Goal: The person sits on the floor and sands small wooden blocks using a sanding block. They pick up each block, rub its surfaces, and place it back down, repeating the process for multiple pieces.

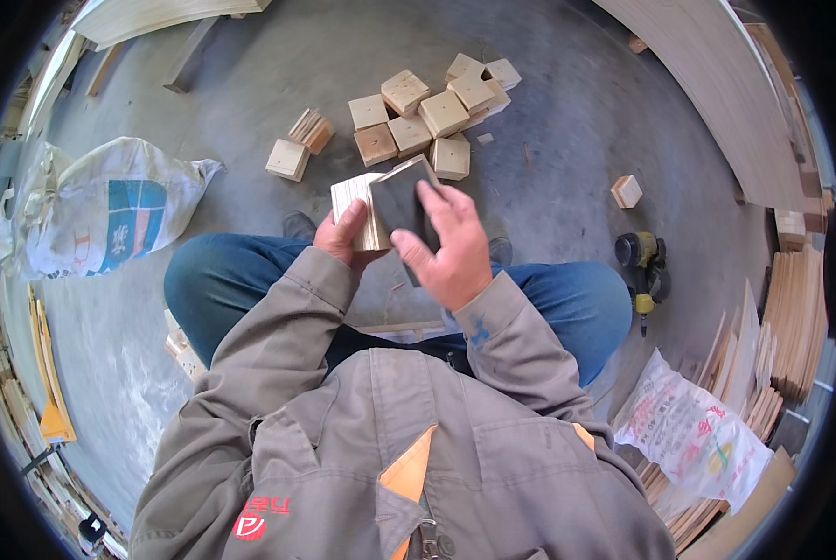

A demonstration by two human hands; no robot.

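My left hand [340,239] grips a pale wooden block [353,194] with layered edges, its thumb lying across the near side. Against the block's right side lies a dark grey sheet [397,200] that looks like sandpaper, with a pale edge showing at its top. My right hand [455,250] holds this sheet, thumb and fingers pressed on its dark face. The fingers of my left hand under the block are hidden.
Several wooden blocks [443,112] lie piled on the concrete floor ahead, with two more blocks [288,159] to their left. A yellow-black power drill [638,261] and a single block [626,191] are at right. White sacks [101,210] and stacked boards [795,322] line the sides.
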